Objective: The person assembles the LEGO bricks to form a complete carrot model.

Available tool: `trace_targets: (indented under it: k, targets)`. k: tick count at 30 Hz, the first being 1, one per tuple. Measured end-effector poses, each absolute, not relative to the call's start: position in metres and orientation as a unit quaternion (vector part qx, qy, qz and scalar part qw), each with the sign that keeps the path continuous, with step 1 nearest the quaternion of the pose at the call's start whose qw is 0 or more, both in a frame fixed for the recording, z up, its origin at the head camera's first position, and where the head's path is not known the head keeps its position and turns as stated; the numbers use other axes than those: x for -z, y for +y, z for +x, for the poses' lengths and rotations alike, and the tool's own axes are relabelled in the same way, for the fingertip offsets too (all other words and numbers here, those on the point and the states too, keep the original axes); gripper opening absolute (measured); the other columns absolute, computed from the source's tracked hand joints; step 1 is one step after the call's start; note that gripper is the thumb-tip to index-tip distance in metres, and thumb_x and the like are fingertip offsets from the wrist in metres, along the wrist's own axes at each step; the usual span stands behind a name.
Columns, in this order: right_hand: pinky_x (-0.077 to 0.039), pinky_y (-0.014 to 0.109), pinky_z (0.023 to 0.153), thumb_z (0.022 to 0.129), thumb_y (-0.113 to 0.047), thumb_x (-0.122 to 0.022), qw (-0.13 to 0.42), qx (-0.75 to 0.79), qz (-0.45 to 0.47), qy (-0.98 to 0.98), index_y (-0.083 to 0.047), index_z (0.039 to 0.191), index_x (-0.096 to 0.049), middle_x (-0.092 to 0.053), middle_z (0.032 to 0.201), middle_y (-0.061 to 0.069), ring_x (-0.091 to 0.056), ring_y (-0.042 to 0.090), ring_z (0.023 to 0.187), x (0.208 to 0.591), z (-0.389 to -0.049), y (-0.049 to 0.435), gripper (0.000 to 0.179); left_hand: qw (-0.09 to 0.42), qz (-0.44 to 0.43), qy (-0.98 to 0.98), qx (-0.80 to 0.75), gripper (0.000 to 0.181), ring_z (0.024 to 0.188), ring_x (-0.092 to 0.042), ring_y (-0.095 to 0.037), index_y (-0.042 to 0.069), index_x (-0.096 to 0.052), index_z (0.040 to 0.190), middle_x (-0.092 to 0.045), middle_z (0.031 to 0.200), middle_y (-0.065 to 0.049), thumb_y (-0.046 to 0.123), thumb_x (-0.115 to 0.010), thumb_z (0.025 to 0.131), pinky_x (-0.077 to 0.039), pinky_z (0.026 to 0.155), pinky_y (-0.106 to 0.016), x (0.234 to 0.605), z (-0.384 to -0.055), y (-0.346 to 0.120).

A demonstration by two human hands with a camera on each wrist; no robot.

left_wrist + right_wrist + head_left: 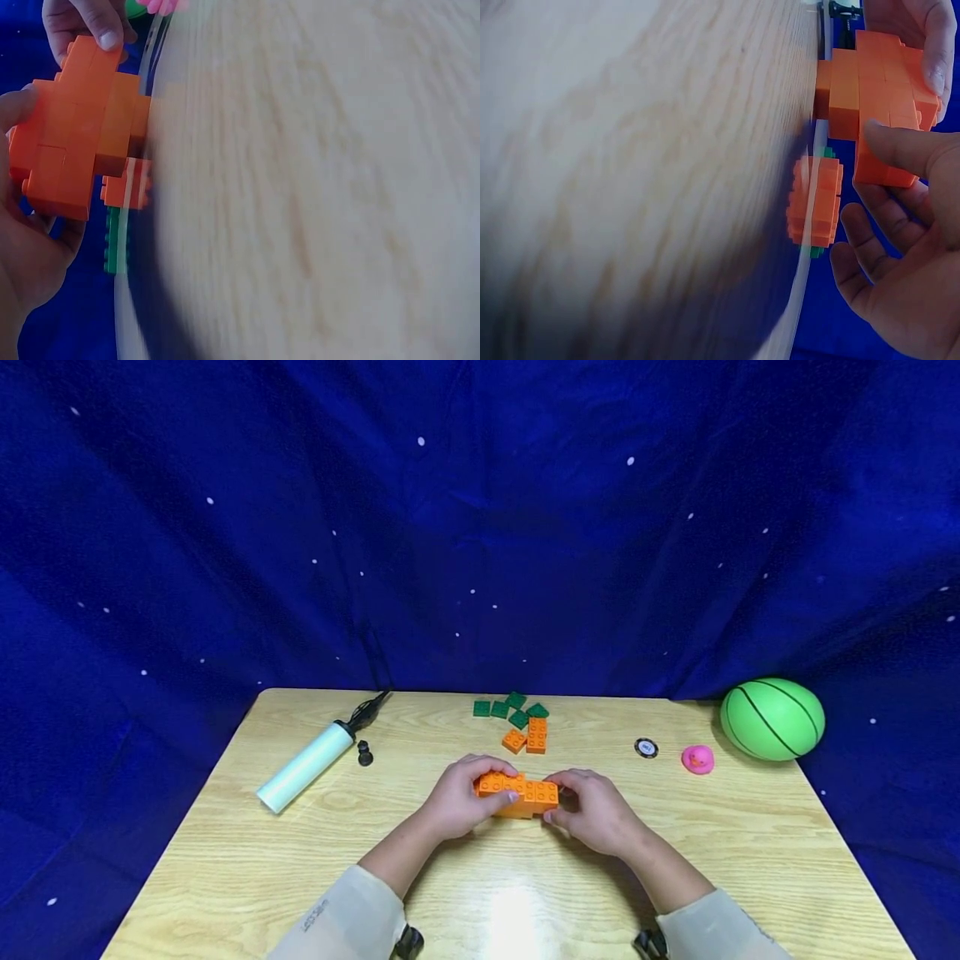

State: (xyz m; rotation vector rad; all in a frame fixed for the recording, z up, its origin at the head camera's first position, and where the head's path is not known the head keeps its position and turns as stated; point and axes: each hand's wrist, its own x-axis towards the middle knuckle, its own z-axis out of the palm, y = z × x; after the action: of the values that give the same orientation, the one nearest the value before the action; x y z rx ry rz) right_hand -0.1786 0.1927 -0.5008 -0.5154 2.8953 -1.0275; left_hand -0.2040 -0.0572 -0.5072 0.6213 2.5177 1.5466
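A stepped block of joined orange toy bricks (517, 807) is held between both hands over the middle of the table. My left hand (459, 797) grips its left end, thumb on the near face and fingers over the top and behind. At the other end, my right hand (597, 814) pinches the block between thumb and index finger, while its other fingers curl loosely below in the right wrist view. The block's underside tapers in steps in the left wrist view. Beyond it lie more orange bricks (536, 737) and several green bricks (500, 709).
A pale hand pump (307, 766) with a black nozzle lies at the left, beside a small black pawn-like piece (365, 754). On the right are a poker chip (646, 747), a pink rubber duck (697, 759) and a green ball (772, 719). A blue curtain (480, 527) hangs behind the table (300, 877).
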Motion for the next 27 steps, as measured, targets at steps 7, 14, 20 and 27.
trace_targets:
  k: [7, 14, 20, 27]
  targets:
    - [-0.052, 0.045, 0.093, 0.084, -0.016, -0.087, 0.01, 0.33, -0.169, 0.929, -0.013, 0.118, -0.074, -0.071, 0.115, 0.0, -0.063, 0.021, 0.106, 0.5003, -0.1786, 0.1933, 0.037, 0.056, 0.209, 0.827, -0.519, 0.024, 0.112, -0.057, -0.012, 0.037, -0.074, 0.11, -0.066, 0.118, 0.013, 0.035, -0.084, 0.089, -0.047, 0.1, -0.041, 0.5074, -0.2038, -0.058]
    - [-0.053, 0.045, 0.093, 0.083, -0.015, -0.087, 0.006, 0.336, -0.171, 0.926, -0.013, 0.118, -0.074, -0.071, 0.115, 0.001, -0.064, 0.022, 0.105, 0.5001, -0.1789, 0.1936, 0.037, 0.059, 0.23, 0.819, -0.523, 0.025, 0.112, -0.058, -0.012, 0.036, -0.073, 0.112, -0.066, 0.121, 0.014, 0.032, -0.084, 0.089, -0.049, 0.096, -0.038, 0.5085, -0.2067, -0.0602]
    - [-0.052, 0.049, 0.097, 0.083, -0.015, -0.087, 0.004, 0.331, -0.168, 0.929, -0.013, 0.118, -0.074, -0.071, 0.117, 0.003, -0.065, 0.025, 0.11, 0.5004, -0.1787, 0.1941, 0.038, 0.067, 0.238, 0.819, -0.517, 0.028, 0.117, -0.058, -0.013, 0.036, -0.073, 0.116, -0.065, 0.127, 0.013, 0.035, -0.084, 0.09, -0.05, 0.097, -0.036, 0.5075, -0.2081, -0.0627]
    - [-0.05, 0.05, 0.102, 0.084, -0.017, -0.087, 0.019, 0.331, -0.159, 0.93, -0.013, 0.121, -0.073, -0.07, 0.122, 0.005, -0.063, 0.028, 0.117, 0.499, -0.179, 0.1933, 0.04, 0.08, 0.238, 0.808, -0.533, 0.043, 0.121, -0.059, -0.013, 0.02, -0.072, 0.128, -0.065, 0.132, 0.011, 0.027, -0.086, 0.088, -0.051, 0.1, -0.035, 0.508, -0.2092, -0.0667]
